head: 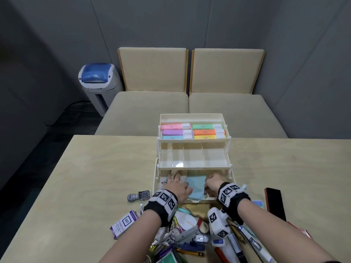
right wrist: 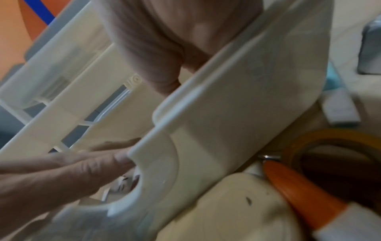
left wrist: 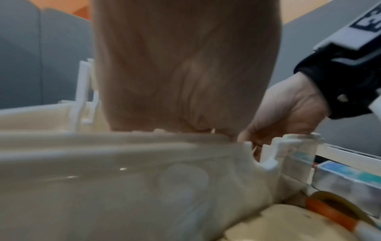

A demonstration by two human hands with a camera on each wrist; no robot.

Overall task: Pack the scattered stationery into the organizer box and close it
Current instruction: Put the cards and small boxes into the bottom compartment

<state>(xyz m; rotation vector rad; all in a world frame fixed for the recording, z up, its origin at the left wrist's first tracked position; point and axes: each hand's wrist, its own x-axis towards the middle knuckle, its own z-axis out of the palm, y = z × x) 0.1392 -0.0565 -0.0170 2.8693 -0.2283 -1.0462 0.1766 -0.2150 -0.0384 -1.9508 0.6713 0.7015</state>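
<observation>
The cream organizer box (head: 156,184) stands open on the table with its tiers fanned out. The top tray holds several coloured blocks (head: 193,131); the middle tray (head: 193,158) is bare. Both hands reach into the bottom compartment. My left hand (head: 177,186) lies flat with straight fingers on items beside a light blue pad (head: 195,186). My right hand (head: 213,182) curls at the pad's right edge and seems to grip it. In both wrist views the box wall (left wrist: 123,163) (right wrist: 226,114) hides each hand's own fingertips. The right wrist view shows my left hand's fingers (right wrist: 82,164), straight, inside the box.
Loose stationery is piled at the table's near edge: a purple ink box (head: 124,223), a date stamp (head: 137,196), a tape roll (head: 203,226), a stapler (head: 188,234), pens. A black and red box (head: 275,202) lies to the right. Two beige chairs (head: 152,111) stand beyond the table.
</observation>
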